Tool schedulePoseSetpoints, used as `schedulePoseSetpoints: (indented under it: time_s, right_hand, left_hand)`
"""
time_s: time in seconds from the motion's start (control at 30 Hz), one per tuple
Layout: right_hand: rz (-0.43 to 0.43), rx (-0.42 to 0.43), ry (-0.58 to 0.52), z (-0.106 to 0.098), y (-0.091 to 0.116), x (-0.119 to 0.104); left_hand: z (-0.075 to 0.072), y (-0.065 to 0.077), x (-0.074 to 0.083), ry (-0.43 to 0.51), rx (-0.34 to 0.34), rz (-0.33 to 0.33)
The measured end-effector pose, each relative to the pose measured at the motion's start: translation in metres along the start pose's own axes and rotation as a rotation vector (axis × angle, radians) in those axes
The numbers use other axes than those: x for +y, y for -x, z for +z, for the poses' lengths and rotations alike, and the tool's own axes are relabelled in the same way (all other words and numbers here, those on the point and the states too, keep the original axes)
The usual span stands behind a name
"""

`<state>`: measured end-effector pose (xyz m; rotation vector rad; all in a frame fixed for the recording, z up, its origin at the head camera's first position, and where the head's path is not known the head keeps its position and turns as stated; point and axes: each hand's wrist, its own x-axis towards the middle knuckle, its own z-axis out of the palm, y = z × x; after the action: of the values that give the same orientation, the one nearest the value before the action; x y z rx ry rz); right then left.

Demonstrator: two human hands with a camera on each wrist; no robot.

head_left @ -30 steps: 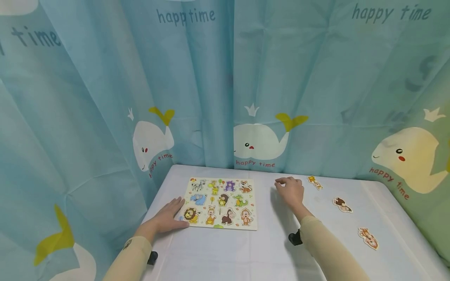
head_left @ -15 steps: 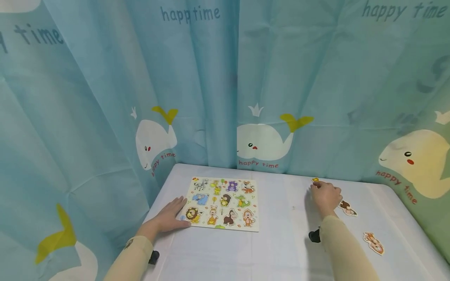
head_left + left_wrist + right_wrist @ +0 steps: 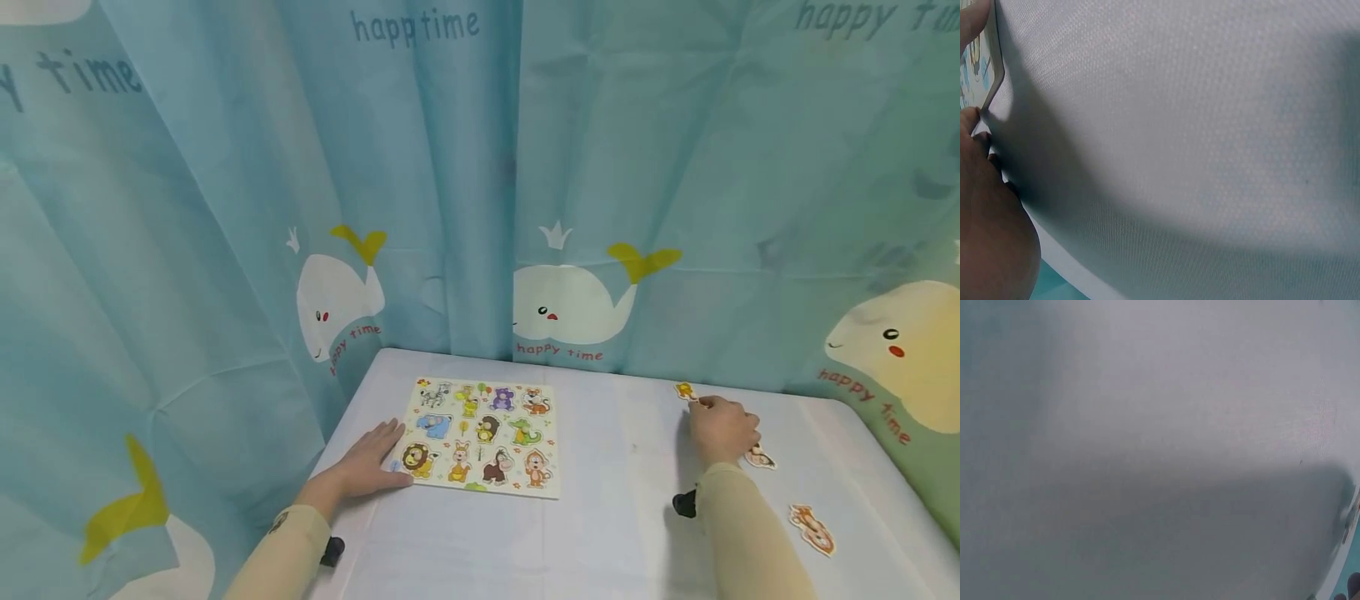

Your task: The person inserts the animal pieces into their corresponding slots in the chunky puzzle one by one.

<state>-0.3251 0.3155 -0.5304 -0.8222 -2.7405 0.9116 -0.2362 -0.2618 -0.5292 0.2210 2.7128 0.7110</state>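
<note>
A puzzle board [image 3: 480,492] with printed animals lies flat on the table's left half. My left hand [image 3: 367,458] rests at its left edge, fingers extended along the side and thumb at the near corner. In the left wrist view, the fingers [image 3: 969,122] touch the board's edge. Toward the back right, my right hand [image 3: 723,429] pinches the near end of a yellow animal puzzle piece [image 3: 684,390] with thumb and index finger. The fingers hide part of that piece. The right wrist view shows mostly tablecloth, with fingertips at its lower right corner.
A brown animal piece [image 3: 761,457] lies behind my right hand, partly covered by it. Nearer on the right is an orange-brown animal piece [image 3: 812,529]. A blue whale-print curtain [image 3: 450,208] hangs along the back and sides of the white table [image 3: 585,542].
My right hand has moved right from beside the board to the yellow piece and now pinches it. My left hand stays on the board's edge. The head view has shifted slightly.
</note>
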Motion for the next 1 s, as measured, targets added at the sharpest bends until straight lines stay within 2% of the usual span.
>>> schedulePoseSetpoints:
  time_s: [0.43,1.0]
  right_hand:
    - [0.077,-0.034,-0.045,0.007,-0.015,0.001]
    - [0.068,-0.012,-0.017,0.015,-0.028,0.000]
  left_hand:
    - [0.003,-0.003,-0.002,0.007,0.002,0.009]
    - [0.005,-0.002,-0.004,-0.013,0.015,0.015]
